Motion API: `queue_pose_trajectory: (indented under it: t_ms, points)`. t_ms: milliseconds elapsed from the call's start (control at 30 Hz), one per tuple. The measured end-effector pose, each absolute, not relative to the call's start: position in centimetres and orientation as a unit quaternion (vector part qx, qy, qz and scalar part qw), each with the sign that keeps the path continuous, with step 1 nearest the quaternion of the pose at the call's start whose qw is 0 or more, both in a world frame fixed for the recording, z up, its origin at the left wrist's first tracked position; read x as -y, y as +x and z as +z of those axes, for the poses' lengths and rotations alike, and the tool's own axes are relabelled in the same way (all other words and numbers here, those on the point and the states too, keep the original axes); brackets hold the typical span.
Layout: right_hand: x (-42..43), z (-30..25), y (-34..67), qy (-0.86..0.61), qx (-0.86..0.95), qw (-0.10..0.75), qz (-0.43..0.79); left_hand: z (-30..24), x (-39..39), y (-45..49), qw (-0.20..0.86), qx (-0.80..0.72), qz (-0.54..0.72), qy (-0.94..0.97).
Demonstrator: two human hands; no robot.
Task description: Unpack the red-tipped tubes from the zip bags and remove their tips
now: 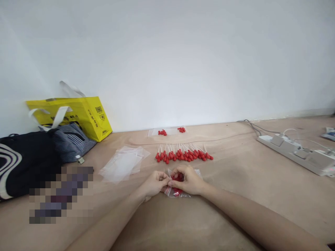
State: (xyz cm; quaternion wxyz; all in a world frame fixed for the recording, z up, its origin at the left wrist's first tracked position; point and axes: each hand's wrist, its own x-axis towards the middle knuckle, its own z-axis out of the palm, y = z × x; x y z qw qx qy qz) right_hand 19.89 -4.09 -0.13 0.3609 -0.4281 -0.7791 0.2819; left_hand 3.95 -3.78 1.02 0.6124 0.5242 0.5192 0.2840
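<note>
Control of the small clear plastic bag (pixel 185 194) of red pieces (pixel 178 191), lying on the brown tabletop (pixel 235 181) near the red-headed white sticks (pixel 180 153), required light, even pressure from the left hand (pixel 156 183) and right hand (pixel 191 180), both nearly closed and pinching its edge.

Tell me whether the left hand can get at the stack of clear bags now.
Probably yes: the clear bags lie to the left hand's left, nothing visible between. Its fingers seem to pinch the small bag, so they'd likely need to let go.
</note>
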Motion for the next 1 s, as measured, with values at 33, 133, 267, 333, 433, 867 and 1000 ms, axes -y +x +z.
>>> queue_pose_trajectory:
  t_ms: [33, 133, 267, 333, 433, 867, 1000]
  points:
    - [4.1, -0.1, 19.9, -0.434, 0.782, 0.352, 0.275, 1.1, 3.8, 3.9, 0.615, -0.517, 0.283, 0.523]
    - [4.0, -0.1, 19.9, -0.435, 0.798, 0.331, 0.253, 1.3, 3.8, 3.8, 0.626, -0.517, 0.274, 0.516]
    - [4.0, -0.2, 20.0, -0.428, 0.805, 0.334, 0.239, 1.7, 3.8, 3.5, 0.64, -0.518, 0.253, 0.508]
    - [4.0, -0.2, 20.0, -0.432, 0.801, 0.339, 0.24, 1.9, 3.8, 3.5, 0.643, -0.513, 0.244, 0.514]
    - [4.0, -0.3, 20.1, -0.443, 0.793, 0.343, 0.241, 1.9, 3.8, 3.7, 0.633, -0.517, 0.243, 0.522]
    - [5.3, 1.3, 19.6, -0.495, 0.801, 0.256, 0.218, 1.6, 4.4, 4.1, 0.56, -0.533, 0.211, 0.598]
    - [5.6, 1.6, 19.4, -0.507, 0.8, 0.235, 0.216, 1.6, 4.3, 3.9, 0.573, -0.526, 0.201, 0.596]
